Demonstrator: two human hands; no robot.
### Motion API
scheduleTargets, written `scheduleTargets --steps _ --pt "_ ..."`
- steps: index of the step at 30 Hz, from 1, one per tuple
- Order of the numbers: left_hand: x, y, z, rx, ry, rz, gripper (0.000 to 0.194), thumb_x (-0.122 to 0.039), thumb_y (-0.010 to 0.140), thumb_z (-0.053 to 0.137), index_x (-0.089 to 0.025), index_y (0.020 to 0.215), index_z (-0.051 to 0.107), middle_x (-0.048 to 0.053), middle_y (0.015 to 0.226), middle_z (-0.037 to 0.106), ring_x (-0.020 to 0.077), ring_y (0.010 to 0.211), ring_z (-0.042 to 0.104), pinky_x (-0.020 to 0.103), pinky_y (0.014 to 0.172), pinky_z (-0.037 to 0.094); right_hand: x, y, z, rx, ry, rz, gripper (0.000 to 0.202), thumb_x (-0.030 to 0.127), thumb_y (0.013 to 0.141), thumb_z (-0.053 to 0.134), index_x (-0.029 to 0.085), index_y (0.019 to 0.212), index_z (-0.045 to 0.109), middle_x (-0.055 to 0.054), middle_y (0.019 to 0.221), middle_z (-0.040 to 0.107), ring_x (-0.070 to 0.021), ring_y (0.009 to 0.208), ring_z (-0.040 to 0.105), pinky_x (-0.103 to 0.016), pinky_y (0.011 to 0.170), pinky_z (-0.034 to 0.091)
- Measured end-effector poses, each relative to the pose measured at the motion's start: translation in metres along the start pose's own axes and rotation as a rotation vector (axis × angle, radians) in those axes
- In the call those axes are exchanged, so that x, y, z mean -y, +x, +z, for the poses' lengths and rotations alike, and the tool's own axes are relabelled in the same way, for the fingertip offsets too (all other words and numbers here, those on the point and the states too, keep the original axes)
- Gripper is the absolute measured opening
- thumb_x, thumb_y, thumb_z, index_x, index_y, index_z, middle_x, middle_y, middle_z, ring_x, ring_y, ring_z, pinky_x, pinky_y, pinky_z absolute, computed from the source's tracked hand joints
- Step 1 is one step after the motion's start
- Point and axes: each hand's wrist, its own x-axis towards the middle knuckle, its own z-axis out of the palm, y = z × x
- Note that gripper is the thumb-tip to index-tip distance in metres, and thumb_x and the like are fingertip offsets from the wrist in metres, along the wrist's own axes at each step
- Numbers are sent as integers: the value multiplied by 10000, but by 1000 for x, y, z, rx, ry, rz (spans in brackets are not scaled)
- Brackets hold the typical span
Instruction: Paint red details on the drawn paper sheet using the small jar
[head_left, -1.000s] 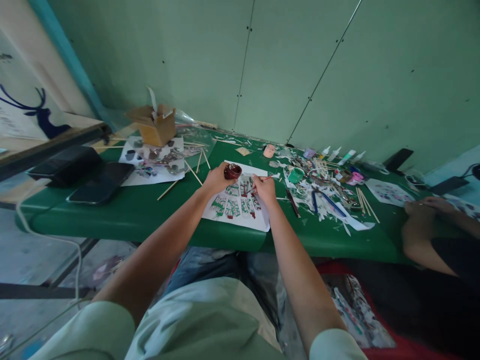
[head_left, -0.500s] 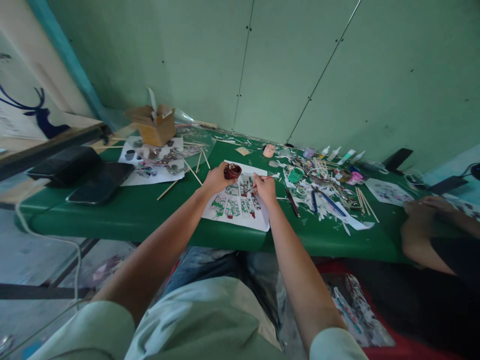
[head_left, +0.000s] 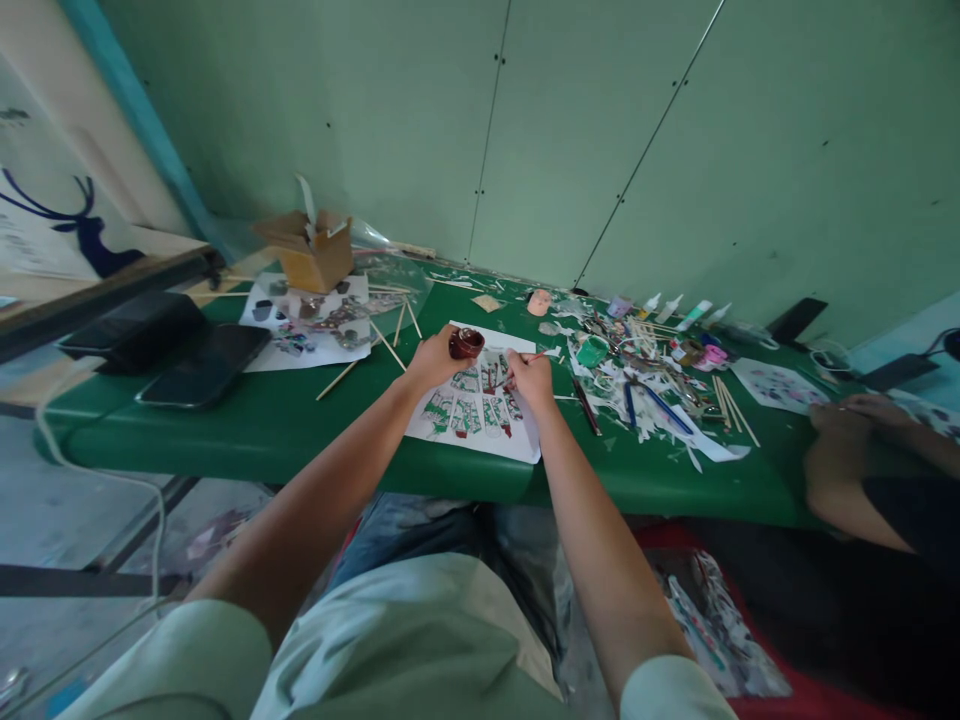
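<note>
A small jar of dark red paint (head_left: 466,344) is held in my left hand (head_left: 432,362), over the upper left part of a white sheet (head_left: 517,448). The sheet bears several printed shapes coloured green and dark red. My right hand (head_left: 531,376) is closed round a thin brush (head_left: 537,356), over the right part of the sheet. The brush's tip is too small to make out clearly. Right of the hand lie dark red pens (head_left: 586,406) and an open green paint jar (head_left: 591,350).
Paper scraps, blue pens (head_left: 660,406), sticks (head_left: 736,410) and glue bottles (head_left: 669,308) crowd the right side. A cardboard box (head_left: 318,256), a second sheet (head_left: 300,352) and a black phone (head_left: 204,368) are on the left. Another person's hands (head_left: 855,420) rest at the far right.
</note>
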Motion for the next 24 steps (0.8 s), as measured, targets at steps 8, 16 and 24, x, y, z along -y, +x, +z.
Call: scheduleTargets --steps 8,16,24 --pt "-2 0 -1 3 5 -16 580 -468 640 651 -223 1123 444 82 1050 620 280 977 583 338 757 421 3 -1 -1 -14 24 -1 395 418 751 513 201 424 468 35 299 409 -112 272 426 -223 338 352" --pt "-3 -1 -2 6 -3 -12 577 -450 638 659 -214 1121 450 92 1044 625 292 976 583 356 768 420 6 -1 -2 -61 160 42 386 408 748 546 199 433 464 51 293 388 -102 260 405 -229 326 372" --pt "2 2 2 -17 -65 67 602 -418 599 699 -222 1118 463 78 1067 616 278 993 576 375 817 428 9 3 -6 -143 492 17 437 525 792 477 179 528 513 40 372 461 -77 287 415 -217 327 399"
